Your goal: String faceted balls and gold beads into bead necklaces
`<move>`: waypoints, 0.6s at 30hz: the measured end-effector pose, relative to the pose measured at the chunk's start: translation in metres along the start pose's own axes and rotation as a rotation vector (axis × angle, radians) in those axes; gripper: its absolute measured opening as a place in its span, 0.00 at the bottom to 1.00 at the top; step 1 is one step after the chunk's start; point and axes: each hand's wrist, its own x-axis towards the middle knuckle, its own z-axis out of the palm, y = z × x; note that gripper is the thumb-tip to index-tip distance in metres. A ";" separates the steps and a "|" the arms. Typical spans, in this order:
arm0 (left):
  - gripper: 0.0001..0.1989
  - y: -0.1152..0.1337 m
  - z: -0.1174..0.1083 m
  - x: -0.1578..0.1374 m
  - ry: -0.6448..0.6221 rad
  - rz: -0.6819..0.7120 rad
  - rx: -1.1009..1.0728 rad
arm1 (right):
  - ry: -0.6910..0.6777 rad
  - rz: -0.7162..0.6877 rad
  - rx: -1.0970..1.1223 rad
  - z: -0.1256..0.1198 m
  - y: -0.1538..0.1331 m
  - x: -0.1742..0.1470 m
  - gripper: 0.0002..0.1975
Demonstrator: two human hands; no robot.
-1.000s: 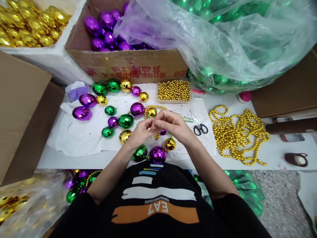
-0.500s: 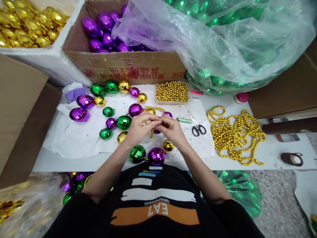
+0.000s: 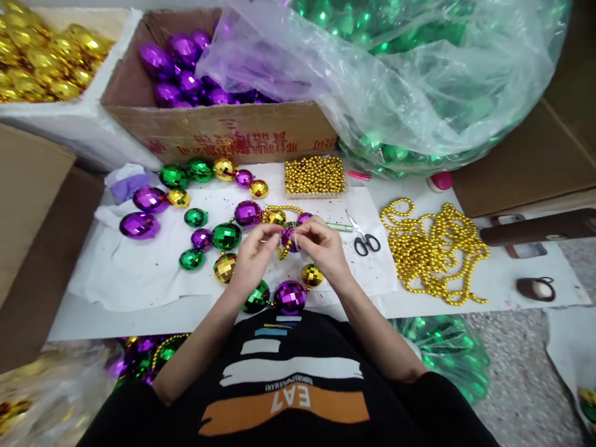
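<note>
My left hand [image 3: 255,256] and my right hand [image 3: 322,247] are raised a little apart over the white cloth, fingertips pinched. A thin clear thread [image 3: 293,232] shows as a small loop at my right fingertips and seems to reach my left ones. Below and around my hands lies a necklace of large faceted beads, with a purple bead [image 3: 290,297], a green bead [image 3: 226,236] and a gold bead [image 3: 225,267]. A short chain of small gold beads [image 3: 285,252] hangs or lies between my hands; which I cannot tell.
Scissors [image 3: 362,236] and a green-handled tool [image 3: 339,227] lie right of my hands. Behind them stands a clear box of gold beads [image 3: 315,176]. A heap of gold bead chain [image 3: 431,254] lies at the right. A cardboard box [image 3: 218,127] of purple beads stands at the back.
My hands were together at the fingertips and have moved apart, showing the thread between them. The whole view has shifted slightly.
</note>
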 end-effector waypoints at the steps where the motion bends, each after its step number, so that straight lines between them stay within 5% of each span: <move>1: 0.08 -0.002 0.002 -0.003 -0.040 0.011 0.044 | 0.005 -0.010 -0.028 0.000 -0.001 -0.002 0.05; 5: 0.03 -0.009 0.011 -0.013 -0.044 0.096 0.079 | 0.017 -0.064 -0.124 0.006 -0.005 -0.013 0.04; 11: 0.04 -0.008 0.015 -0.017 -0.067 0.034 0.052 | 0.003 -0.035 -0.031 0.008 -0.010 -0.014 0.06; 15: 0.06 -0.010 0.009 -0.018 -0.115 -0.097 -0.044 | 0.081 0.065 0.042 -0.018 -0.004 -0.006 0.09; 18: 0.10 -0.014 0.002 -0.017 -0.098 -0.232 -0.189 | 0.230 0.103 -0.217 -0.059 0.018 0.000 0.11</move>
